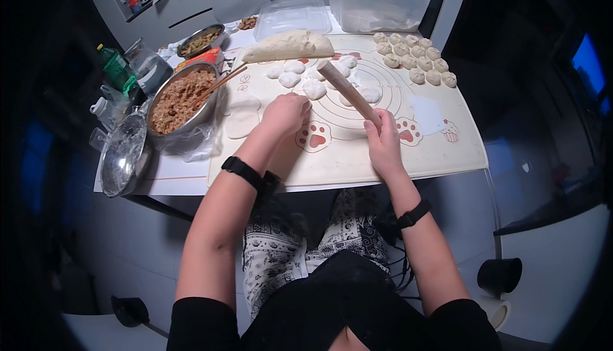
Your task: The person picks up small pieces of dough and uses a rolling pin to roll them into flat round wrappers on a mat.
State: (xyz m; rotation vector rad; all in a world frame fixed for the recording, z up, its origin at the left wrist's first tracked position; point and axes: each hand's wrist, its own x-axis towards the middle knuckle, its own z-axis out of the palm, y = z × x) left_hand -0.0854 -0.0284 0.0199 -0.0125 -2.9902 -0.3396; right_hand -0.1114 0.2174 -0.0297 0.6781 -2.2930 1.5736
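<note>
My right hand (pixel 385 146) is closed around the lower end of a wooden rolling pin (pixel 348 90), which slants up to the left over the mat. My left hand (pixel 288 113) lies low at the near edge of the floured dough pieces, its fingertips beside a round piece (pixel 314 89); whether it grips anything is hidden. Several small dough rounds (pixel 289 79) lie about the printed circles of the silicone kneading mat (pixel 345 164). Flat rolled wrappers (pixel 243 122) lie left of my left hand. A long dough log (pixel 289 47) rests at the mat's far edge.
At the left stand a steel bowl of minced filling (pixel 182 99) with chopsticks (pixel 221 84), a floury metal bowl (pixel 125 154), a glass pitcher (pixel 147 67) and a green bottle (pixel 113 66). Pleated buns (pixel 424 64) sit far right, before a clear plastic bin (pixel 379 1). A plastic lid (pixel 293 18) lies behind the dough log.
</note>
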